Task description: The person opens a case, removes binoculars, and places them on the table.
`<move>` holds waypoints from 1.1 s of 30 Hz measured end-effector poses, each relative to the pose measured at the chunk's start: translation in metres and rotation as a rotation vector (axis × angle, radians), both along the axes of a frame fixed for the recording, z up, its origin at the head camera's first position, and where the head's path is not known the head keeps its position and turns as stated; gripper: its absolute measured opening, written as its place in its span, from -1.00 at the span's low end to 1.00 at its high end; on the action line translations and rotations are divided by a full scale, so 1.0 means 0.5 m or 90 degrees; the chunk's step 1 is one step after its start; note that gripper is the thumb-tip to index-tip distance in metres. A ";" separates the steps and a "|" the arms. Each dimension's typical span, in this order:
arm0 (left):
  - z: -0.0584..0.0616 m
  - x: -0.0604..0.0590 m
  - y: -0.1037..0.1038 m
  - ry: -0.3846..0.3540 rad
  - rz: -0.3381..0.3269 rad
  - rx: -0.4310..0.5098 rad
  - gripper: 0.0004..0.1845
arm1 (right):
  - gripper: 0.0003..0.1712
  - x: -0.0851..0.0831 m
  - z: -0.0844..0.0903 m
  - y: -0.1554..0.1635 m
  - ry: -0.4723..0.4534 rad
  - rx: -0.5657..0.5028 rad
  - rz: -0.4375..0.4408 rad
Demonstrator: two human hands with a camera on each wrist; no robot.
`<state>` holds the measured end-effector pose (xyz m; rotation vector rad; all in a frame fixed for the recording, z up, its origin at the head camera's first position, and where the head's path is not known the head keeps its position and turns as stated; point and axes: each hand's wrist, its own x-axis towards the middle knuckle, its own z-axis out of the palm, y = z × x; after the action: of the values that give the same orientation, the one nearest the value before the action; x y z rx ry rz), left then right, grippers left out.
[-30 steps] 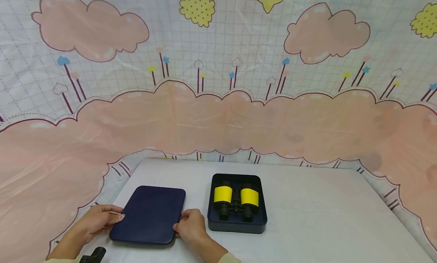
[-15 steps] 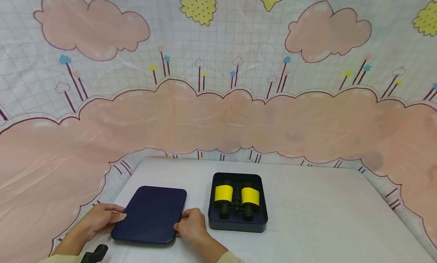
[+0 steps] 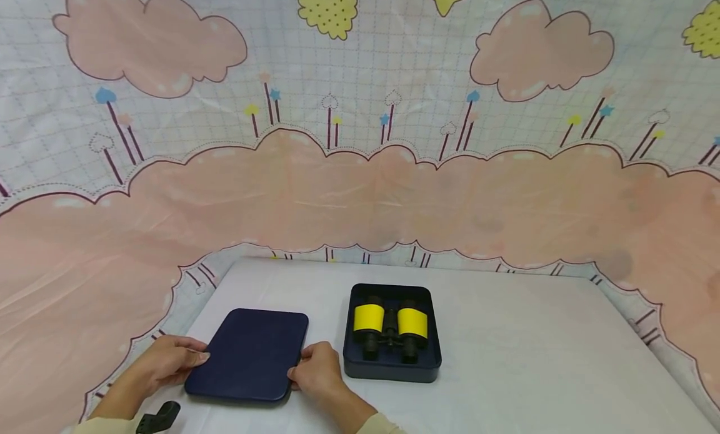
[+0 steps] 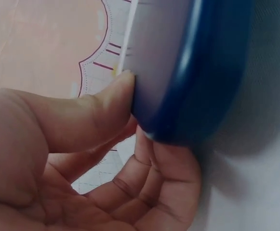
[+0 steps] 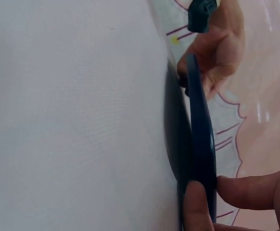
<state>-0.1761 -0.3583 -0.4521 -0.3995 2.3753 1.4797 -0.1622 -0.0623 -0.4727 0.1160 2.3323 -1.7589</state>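
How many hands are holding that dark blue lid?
2 hands hold the lid: the left hand at its left edge, the right hand at its right edge.

I classify the site as a screened-off tabletop recording station. In the head view, a creased, cartoon-printed backdrop (image 3: 371, 196) fills the upper frame and descends along both sides, enclosing a white tabletop (image 3: 534, 334) at lower centre. The print shows pink clouds and yellow shapes over a grid. A black wrist-worn device (image 3: 159, 418) sits at lower left. I cannot determine the building type from these views.
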 end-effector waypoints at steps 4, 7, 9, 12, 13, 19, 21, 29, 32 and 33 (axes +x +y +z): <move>-0.001 0.004 0.005 0.017 -0.001 -0.036 -0.59 | -0.63 0.002 0.002 0.006 0.009 0.020 -0.003; -0.005 0.007 0.005 0.021 0.005 -0.073 -0.61 | -0.61 0.004 0.002 0.009 0.012 0.015 -0.006; -0.006 0.009 0.003 0.020 0.006 -0.088 -0.60 | -0.61 0.006 0.002 0.011 0.015 -0.005 -0.010; -0.001 0.009 0.004 0.022 0.008 -0.112 -0.50 | -0.65 0.011 0.001 0.014 0.022 -0.046 -0.015; 0.003 0.009 0.006 0.022 0.007 -0.117 -0.45 | -0.65 0.013 0.001 0.016 0.022 -0.063 -0.017; 0.041 0.017 0.045 0.053 -0.021 -0.123 -0.19 | -0.56 0.025 0.030 0.036 -0.022 -0.195 0.011; 0.057 0.020 0.067 0.067 -0.038 -0.107 -0.13 | -0.54 0.027 0.045 0.047 -0.044 -0.244 0.022; 0.095 0.033 0.161 0.110 -0.076 0.035 -0.11 | -0.51 0.023 0.095 0.096 -0.073 -0.354 0.038; 0.100 0.035 0.191 0.116 -0.082 0.066 -0.12 | -0.52 0.016 0.109 0.118 -0.064 -0.364 0.040; 0.102 0.036 0.200 0.117 -0.084 0.071 -0.12 | -0.52 0.014 0.112 0.126 -0.060 -0.364 0.040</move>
<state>-0.1581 -0.2580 -0.4011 -0.0806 2.3889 1.6401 -0.1553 0.0009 -0.4166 0.0293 1.6676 -2.2470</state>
